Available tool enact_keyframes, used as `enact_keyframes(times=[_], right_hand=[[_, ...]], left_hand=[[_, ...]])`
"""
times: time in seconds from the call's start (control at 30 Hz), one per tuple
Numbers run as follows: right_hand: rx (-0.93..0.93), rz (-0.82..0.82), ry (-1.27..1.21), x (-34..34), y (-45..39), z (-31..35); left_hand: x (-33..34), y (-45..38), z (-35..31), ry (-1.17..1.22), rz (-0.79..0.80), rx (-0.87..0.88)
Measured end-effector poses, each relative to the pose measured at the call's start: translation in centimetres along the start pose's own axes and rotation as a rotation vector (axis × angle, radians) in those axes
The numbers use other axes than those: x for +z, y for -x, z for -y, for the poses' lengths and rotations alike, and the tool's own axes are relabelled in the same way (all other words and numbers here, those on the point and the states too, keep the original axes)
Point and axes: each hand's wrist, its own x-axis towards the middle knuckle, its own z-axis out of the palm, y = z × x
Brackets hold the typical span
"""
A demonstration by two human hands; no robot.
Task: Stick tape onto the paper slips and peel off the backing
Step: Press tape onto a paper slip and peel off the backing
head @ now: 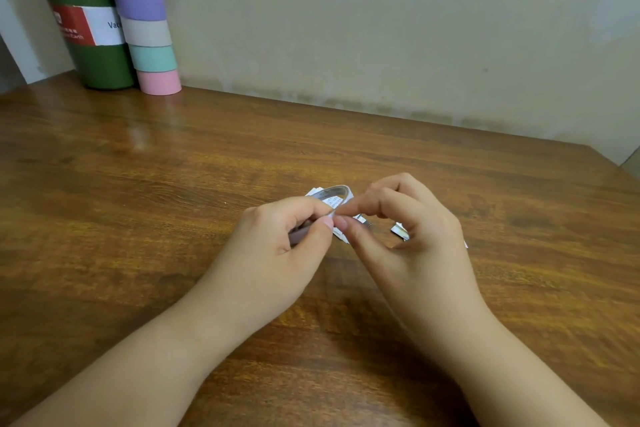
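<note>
Seemingly mid-task, both hands, left hand (pixel 277 239) and right hand (pixel 408 229), pinch one curled tape strip (pixel 333 191) above the bench (pixel 173 201), apparently starting its backing. Several paper slips (pixel 400 231) beneath look unfinished, though that is hard to tell.

The table (pixel 173 184) is brown wood with dark grain. A green bottle (pixel 83 10) bears a red and white label, beside a stack of tape rolls (pixel 145 21) banded teal, beige, purple and pink.

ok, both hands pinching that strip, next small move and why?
Probably pull the right hand gently away to peel the end: its fingertips meet the left hand on the curled pale grey strip, above the small white paper slips on the brown wooden table.
</note>
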Motion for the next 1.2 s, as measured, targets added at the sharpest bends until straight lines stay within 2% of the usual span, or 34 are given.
enact_keyframes(times=[0.27,0.43,0.6,0.7,0.8,0.93,1.07,1.2], right_hand=[[0.017,0.045,-0.085,-0.2,0.0,0.6],[0.003,0.059,-0.181,-0.1,0.0,0.8],[0.019,0.178,-0.277,-0.5,-0.3,0.5],[0.046,0.267,-0.334,-1.2,-0.4,0.1],[0.147,0.298,-0.473,-1.7,-0.5,-0.1],[0.357,0.251,-0.731,-1.3,-0.6,-0.8],[0.500,0.280,-0.970,-1.0,-0.8,-1.1],[0.447,0.370,-1.029,-0.9,-0.8,-0.8]], left_hand=[[-0.2,-0.1,0.0,0.037,-0.029,-0.010],[-0.2,-0.3,0.0,0.166,0.003,-0.017],[-0.3,-0.3,-0.2,0.304,0.055,-0.072],[-0.5,-0.6,-0.3,0.372,0.019,-0.134],[-1.2,-1.1,0.1,0.430,-0.081,-0.202],[-1.3,-1.2,0.0,0.432,-0.113,-0.238],[-1.5,-1.1,-0.2,0.592,-0.038,-0.245],[-1.6,-1.0,-0.3,0.848,0.117,-0.331]])
